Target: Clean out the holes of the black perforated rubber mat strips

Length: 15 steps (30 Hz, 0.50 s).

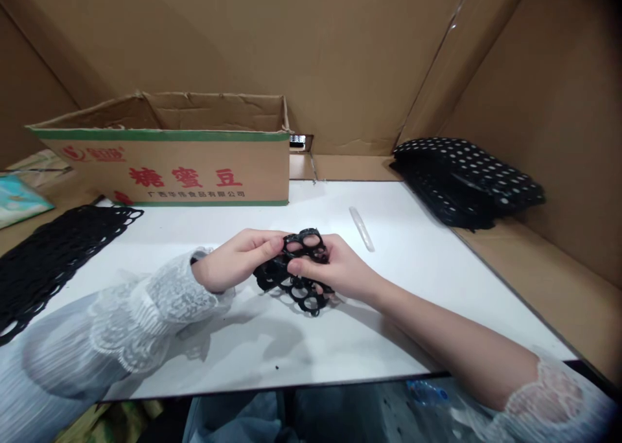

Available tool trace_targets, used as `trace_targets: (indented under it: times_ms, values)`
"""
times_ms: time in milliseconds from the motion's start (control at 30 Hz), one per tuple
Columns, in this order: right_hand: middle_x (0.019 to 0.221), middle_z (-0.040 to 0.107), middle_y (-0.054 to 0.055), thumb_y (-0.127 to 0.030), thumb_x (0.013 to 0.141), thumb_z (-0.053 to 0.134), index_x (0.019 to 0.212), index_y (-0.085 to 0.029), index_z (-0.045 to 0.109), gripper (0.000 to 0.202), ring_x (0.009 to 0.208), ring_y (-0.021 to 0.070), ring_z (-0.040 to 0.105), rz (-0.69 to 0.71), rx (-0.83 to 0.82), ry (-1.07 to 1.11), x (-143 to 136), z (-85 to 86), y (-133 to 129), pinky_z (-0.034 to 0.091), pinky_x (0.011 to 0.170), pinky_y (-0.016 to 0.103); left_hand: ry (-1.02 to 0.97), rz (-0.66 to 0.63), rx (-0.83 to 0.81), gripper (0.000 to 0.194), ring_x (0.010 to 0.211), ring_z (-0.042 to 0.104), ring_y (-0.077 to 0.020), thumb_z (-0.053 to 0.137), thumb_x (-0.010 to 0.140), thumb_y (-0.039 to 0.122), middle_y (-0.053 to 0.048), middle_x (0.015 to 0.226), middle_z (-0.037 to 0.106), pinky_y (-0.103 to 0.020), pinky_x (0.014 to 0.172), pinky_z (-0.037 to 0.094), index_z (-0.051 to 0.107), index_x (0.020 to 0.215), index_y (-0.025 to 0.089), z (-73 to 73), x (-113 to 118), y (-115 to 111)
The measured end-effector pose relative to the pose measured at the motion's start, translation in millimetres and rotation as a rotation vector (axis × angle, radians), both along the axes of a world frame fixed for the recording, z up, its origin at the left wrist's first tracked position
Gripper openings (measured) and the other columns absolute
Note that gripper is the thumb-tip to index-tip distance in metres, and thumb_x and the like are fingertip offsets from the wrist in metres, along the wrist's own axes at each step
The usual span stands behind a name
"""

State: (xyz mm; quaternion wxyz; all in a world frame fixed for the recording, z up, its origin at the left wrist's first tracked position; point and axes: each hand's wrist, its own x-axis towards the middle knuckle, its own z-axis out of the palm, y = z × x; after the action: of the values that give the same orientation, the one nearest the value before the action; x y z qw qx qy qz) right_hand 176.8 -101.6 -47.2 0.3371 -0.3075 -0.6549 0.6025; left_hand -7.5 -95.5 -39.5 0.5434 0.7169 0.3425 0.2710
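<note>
A black piece with round holes (306, 295) is bunched up between my two hands, just above the white table. My left hand (243, 255) pinches its upper left part, thumb on top. On the right side my right hand (335, 268) grips the same piece, its thumb lying across the middle. The fingers behind the piece are partly hidden. Beyond my right hand, a slim whitish translucent object (361, 229) lies on the table. Flat at the left lies a black sheet with holes (58, 255).
An open cardboard box (194, 171) with red lettering stands at the back left. A pile of black perforated material (466, 177) rests at the back right. A blue and white packet (22, 200) is at the far left. Cardboard walls surround the white table (233, 365).
</note>
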Motion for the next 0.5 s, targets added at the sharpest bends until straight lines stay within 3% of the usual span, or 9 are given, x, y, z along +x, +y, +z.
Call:
trace_targets:
  times_ms: [200, 300, 400, 500]
  values:
    - [0.050, 0.047, -0.006, -0.032, 0.077, 0.054, 0.103, -0.015, 0.056, 0.031, 0.035, 0.0038, 0.041, 0.047, -0.111, -0.047, 2.1, -2.1, 4.4, 0.031, 0.027, 0.014, -0.055, 0.050, -0.107, 0.046, 0.096, 0.057, -0.0234, 0.039, 0.083, 0.048, -0.010, 0.104, 0.063, -0.034, 0.078, 0.048, 0.057, 0.110, 0.014, -9.6, -3.9, 6.1]
    - [0.047, 0.044, -0.007, -0.032, 0.078, 0.054, 0.104, -0.016, 0.055, 0.031, 0.032, 0.0043, 0.039, 0.068, -0.174, -0.039, 1.6, -4.7, 6.6, 0.030, 0.024, 0.015, -0.028, 0.038, -0.086, 0.046, 0.092, 0.059, -0.0219, 0.038, 0.084, 0.048, -0.009, 0.101, 0.064, -0.033, 0.076, 0.049, 0.058, 0.109, 0.014, -10.0, -3.9, 9.3]
    - [0.050, 0.046, -0.006, -0.031, 0.077, 0.054, 0.096, -0.015, 0.056, 0.025, 0.035, 0.0038, 0.041, 0.028, -0.167, -0.024, -0.1, -6.5, 7.1, 0.030, 0.026, 0.014, 0.084, 0.019, 0.049, 0.045, 0.091, 0.058, -0.0205, 0.034, 0.085, 0.046, -0.007, 0.102, 0.064, -0.032, 0.081, 0.047, 0.058, 0.109, 0.016, -6.8, -3.2, 9.6]
    - [0.054, 0.047, -0.005, -0.030, 0.077, 0.055, 0.088, -0.015, 0.055, 0.019, 0.038, 0.0039, 0.044, -0.027, -0.127, -0.007, -1.3, -6.9, 6.5, 0.034, 0.030, 0.014, 0.169, 0.017, 0.294, 0.044, 0.104, 0.053, -0.0216, 0.037, 0.085, 0.044, -0.007, 0.114, 0.058, -0.033, 0.092, 0.041, 0.053, 0.115, 0.017, -4.0, -5.4, 9.0]
